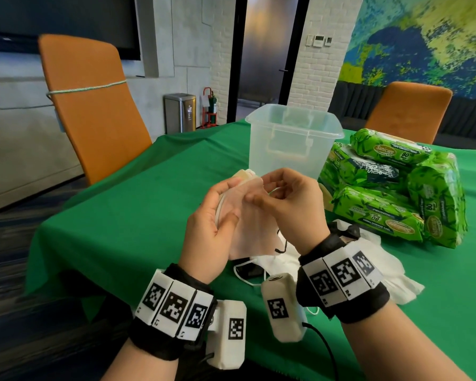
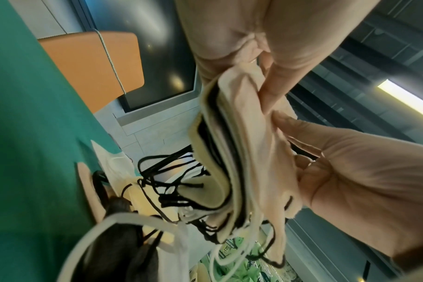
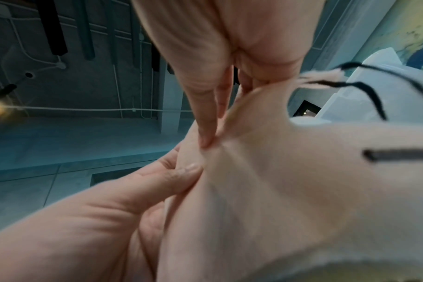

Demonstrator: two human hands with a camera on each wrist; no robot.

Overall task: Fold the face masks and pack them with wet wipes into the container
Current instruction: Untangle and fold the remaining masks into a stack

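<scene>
Both hands hold a pale pink face mask above the green-clothed table.

The left hand (image 1: 212, 224) grips a stack of folded masks (image 2: 227, 145) with curled fingers, while the right hand (image 1: 291, 207) pinches the top pink face mask (image 1: 248, 229). The clear plastic container (image 1: 291, 144) stands just behind, green wet wipes packs (image 1: 390, 188) to its right, and more loose masks (image 1: 267, 264) lie on the table (image 1: 149, 193) beneath the wrists.
</scene>
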